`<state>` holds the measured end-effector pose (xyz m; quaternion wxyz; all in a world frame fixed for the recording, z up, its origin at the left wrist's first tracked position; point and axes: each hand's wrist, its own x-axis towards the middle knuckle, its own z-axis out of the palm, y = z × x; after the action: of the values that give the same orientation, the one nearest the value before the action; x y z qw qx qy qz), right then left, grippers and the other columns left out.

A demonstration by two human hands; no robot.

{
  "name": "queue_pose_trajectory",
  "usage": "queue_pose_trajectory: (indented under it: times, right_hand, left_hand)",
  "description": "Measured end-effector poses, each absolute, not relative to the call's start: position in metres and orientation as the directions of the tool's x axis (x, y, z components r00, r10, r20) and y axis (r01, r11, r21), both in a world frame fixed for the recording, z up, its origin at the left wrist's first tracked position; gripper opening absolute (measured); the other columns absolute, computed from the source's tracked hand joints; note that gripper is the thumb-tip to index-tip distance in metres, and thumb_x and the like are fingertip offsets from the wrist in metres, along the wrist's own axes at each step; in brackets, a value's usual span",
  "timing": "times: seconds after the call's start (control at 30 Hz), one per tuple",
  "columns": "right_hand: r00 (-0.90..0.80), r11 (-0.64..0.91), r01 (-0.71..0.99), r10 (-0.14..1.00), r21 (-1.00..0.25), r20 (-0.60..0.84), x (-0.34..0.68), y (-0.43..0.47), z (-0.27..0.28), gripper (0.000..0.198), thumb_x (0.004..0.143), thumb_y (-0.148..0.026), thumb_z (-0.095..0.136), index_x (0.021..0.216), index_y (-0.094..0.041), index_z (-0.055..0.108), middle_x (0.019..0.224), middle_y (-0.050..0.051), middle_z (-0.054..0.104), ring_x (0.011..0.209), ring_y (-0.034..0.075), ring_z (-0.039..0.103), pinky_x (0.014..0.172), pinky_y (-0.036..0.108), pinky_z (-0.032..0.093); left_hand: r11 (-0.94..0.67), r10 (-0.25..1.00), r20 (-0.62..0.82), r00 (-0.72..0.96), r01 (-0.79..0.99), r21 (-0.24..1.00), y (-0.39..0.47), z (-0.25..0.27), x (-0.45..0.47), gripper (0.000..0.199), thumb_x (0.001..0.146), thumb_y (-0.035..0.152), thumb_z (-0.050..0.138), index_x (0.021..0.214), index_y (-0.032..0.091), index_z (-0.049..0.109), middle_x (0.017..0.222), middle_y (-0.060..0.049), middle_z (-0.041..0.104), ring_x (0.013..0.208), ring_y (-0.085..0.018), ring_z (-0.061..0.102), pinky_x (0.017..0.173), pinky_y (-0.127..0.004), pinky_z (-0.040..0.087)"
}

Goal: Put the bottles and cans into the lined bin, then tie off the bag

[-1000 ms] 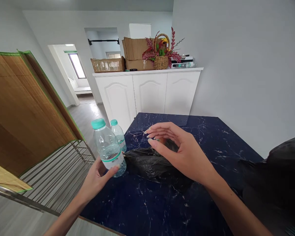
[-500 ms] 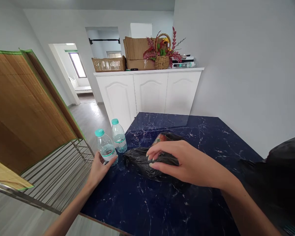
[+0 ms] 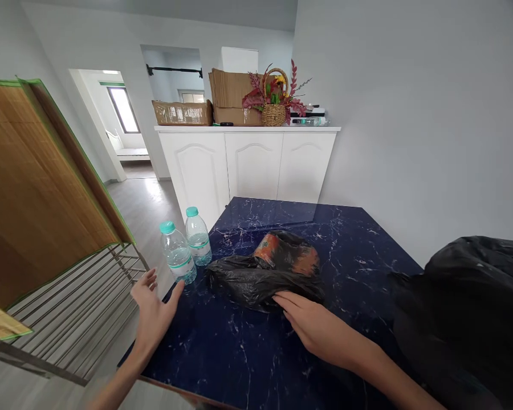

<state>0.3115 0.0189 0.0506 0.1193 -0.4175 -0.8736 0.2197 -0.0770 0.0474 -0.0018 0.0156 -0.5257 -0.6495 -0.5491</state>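
Two clear water bottles with turquoise caps stand upright at the left edge of the dark blue marbled table (image 3: 222, 347). Just beside the nearer bottle (image 3: 177, 256) is my left hand (image 3: 154, 307), its fingers spread and apart from the bottle. The other bottle (image 3: 198, 239) stands right behind it. A crumpled black plastic bag (image 3: 248, 285) lies mid-table, with an orange-and-dark patterned item (image 3: 288, 253) partly inside it. My right hand (image 3: 310, 324) has its fingers together at the bag's near edge, closed on the plastic; the thumb is hidden.
Another large black bag (image 3: 461, 307) sits at the table's right side. To the left stands a metal rack (image 3: 85, 319) with a bamboo mat (image 3: 47, 188) over it. Behind the table, a white cabinet (image 3: 252, 165) carries cardboard boxes (image 3: 233, 94) and a flower basket (image 3: 274, 114).
My left hand has let go of the nearer bottle and drawn back to the left. My right hand has lowered from above the black bag to its near edge, uncovering the patterned item.
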Motion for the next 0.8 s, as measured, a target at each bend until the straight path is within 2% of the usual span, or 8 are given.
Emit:
queue_pose_trajectory:
  times: [0.07,0.13,0.2,0.3,0.4,0.5,0.6,0.8]
  right_hand:
    - [-0.622,0.581,0.704,0.782,-0.409,0.038,0.308,0.025,0.038,0.057,0.106,-0.015,0.038,0.162,-0.018,0.049,0.168,0.010,0.048,0.156,0.028,0.043,0.129,0.048,0.039]
    - [-0.616,0.603,0.728,0.784,-0.326,0.074,0.302,0.032,0.031,0.063,0.101,-0.009,0.039,0.163,-0.018,0.048,0.166,0.011,0.050,0.155,0.027,0.045,0.129,0.047,0.038]
    - [-0.577,0.586,0.774,0.809,-0.239,0.111,0.295,0.040,0.027,0.064,0.099,-0.005,0.039,0.160,-0.018,0.051,0.161,0.011,0.056,0.151,0.026,0.050,0.128,0.044,0.040]
    - [-0.469,0.488,0.859,0.871,-0.155,0.147,0.285,0.050,0.026,0.060,0.099,-0.004,0.040,0.155,-0.013,0.056,0.155,0.018,0.061,0.146,0.031,0.054,0.125,0.049,0.040]
    - [-0.362,0.387,0.915,0.912,-0.110,0.193,0.281,0.058,0.029,0.058,0.098,-0.002,0.039,0.153,-0.012,0.057,0.153,0.024,0.059,0.145,0.039,0.053,0.123,0.060,0.036]
    - [-0.271,0.296,0.952,0.935,-0.080,0.228,0.285,0.068,0.035,0.057,0.099,-0.004,0.039,0.152,-0.014,0.057,0.149,0.025,0.062,0.141,0.039,0.056,0.119,0.058,0.039]
    - [-0.196,0.222,0.971,0.950,-0.084,0.243,0.295,0.082,0.039,0.054,0.101,-0.009,0.042,0.153,-0.015,0.053,0.148,0.024,0.063,0.139,0.039,0.058,0.117,0.056,0.042]
    - [-0.107,0.145,0.979,0.965,-0.146,0.239,0.312,0.108,0.042,0.050,0.107,-0.028,0.052,0.155,-0.017,0.047,0.153,0.022,0.059,0.142,0.036,0.057,0.108,0.043,0.051]
  left_hand:
    - [-0.272,0.654,0.702,-0.281,0.779,0.565,0.023,0.009,-0.056,0.053,0.092,0.050,0.071,0.131,0.019,0.052,0.132,-0.016,0.055,0.128,-0.036,0.059,0.111,-0.057,0.051]
    - [-0.453,0.783,0.619,0.061,0.737,0.501,0.004,0.022,-0.029,0.019,0.103,0.035,0.058,0.118,0.023,0.061,0.121,-0.011,0.063,0.116,-0.027,0.065,0.104,-0.045,0.055]
    - [-0.555,0.831,0.391,0.396,0.632,0.540,-0.006,0.031,0.000,0.019,0.108,0.029,0.051,0.119,0.026,0.066,0.124,-0.009,0.069,0.115,-0.023,0.068,0.103,-0.038,0.056]
    - [-0.594,0.772,0.223,0.595,0.552,0.585,0.000,0.034,0.038,0.030,0.110,0.029,0.049,0.136,0.029,0.064,0.145,-0.009,0.065,0.133,-0.024,0.062,0.114,-0.040,0.052]
    - [-0.655,0.747,0.272,0.607,0.602,0.456,0.025,0.028,0.066,0.037,0.110,0.026,0.047,0.143,0.029,0.063,0.151,-0.011,0.061,0.142,-0.030,0.054,0.121,-0.052,0.045]
    - [-0.649,0.754,0.344,0.560,0.716,0.256,0.057,0.025,0.086,0.042,0.107,0.022,0.045,0.145,0.027,0.063,0.149,-0.014,0.060,0.144,-0.038,0.049,0.121,-0.064,0.040]
    - [-0.562,0.771,0.431,0.469,0.819,0.115,0.088,0.027,0.100,0.044,0.106,0.025,0.049,0.149,0.022,0.058,0.152,-0.018,0.056,0.149,-0.043,0.041,0.123,-0.069,0.032]
    - [-0.381,0.837,0.428,0.341,0.925,0.008,0.132,0.026,0.113,0.062,0.100,0.050,0.063,0.147,0.011,0.053,0.149,-0.026,0.058,0.145,-0.050,0.043,0.124,-0.071,0.025]
